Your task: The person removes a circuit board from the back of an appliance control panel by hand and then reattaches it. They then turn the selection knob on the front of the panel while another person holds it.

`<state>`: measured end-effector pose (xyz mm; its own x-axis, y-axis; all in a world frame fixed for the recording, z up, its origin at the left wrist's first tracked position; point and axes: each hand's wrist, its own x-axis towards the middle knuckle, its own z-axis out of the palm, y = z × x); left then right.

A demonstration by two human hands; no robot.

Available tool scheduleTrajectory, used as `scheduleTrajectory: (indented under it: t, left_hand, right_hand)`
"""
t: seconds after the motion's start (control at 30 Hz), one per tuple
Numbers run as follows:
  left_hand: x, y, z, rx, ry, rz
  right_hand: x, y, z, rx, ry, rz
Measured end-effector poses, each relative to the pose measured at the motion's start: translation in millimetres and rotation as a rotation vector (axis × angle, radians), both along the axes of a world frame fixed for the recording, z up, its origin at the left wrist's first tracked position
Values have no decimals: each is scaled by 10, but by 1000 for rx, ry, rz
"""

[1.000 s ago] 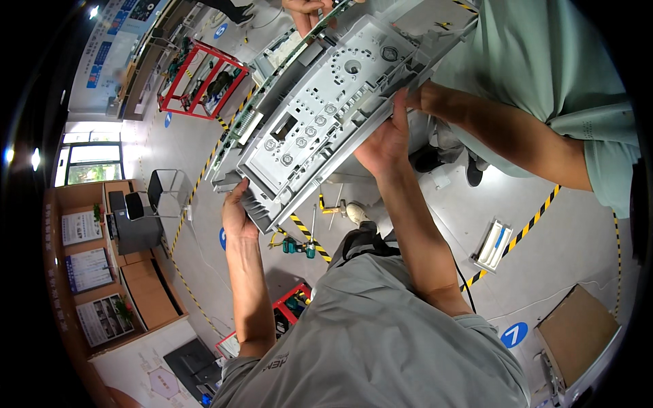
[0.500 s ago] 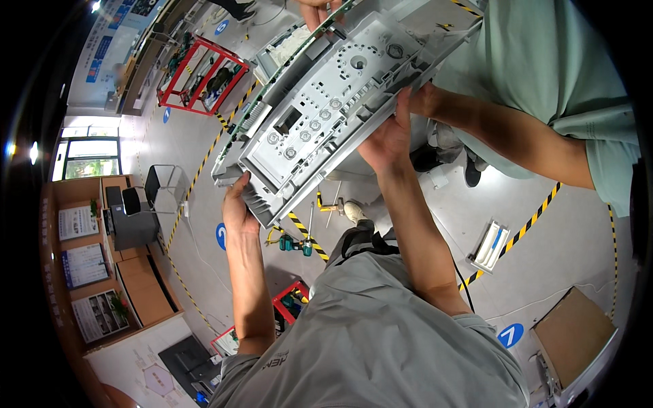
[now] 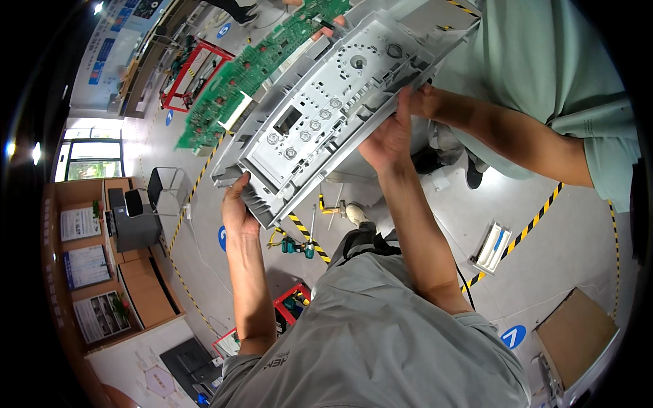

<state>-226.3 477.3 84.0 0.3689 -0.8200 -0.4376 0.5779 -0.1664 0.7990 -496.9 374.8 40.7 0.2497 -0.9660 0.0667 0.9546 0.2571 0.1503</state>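
Note:
A grey plastic panel housing, with round openings, ribs and a rectangular cutout, is held up at a tilt. My left hand grips its lower left end. My right hand grips its long near edge, thumb upward. A co-worker's hand touches that edge just right of mine. Along the far side, a green circuit board shows its component face. Another hand is at that board, partly hidden. A white plastic part lies between board and housing.
Co-worker's body on the right. On the floor: teal drill, yellow-handled tool, white tray. Red carts below and upper left. Chair and cabinets left, brown board lower right.
The green circuit board has swung outward to the upper left, so its face now shows. The hand at the top moved with it. My hands and the housing stay almost still.

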Motion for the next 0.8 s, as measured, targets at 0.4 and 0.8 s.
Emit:
scheduleTrajectory:
  t: [0.4, 0.8]
  left_hand:
    - [-59, -10, 56, 25, -21, 10]
    - [-239, 0, 186, 22, -31, -1]
  right_hand:
    - [-38, 28, 108, 17, 30, 5]
    - [-68, 7, 65, 1, 26, 32]
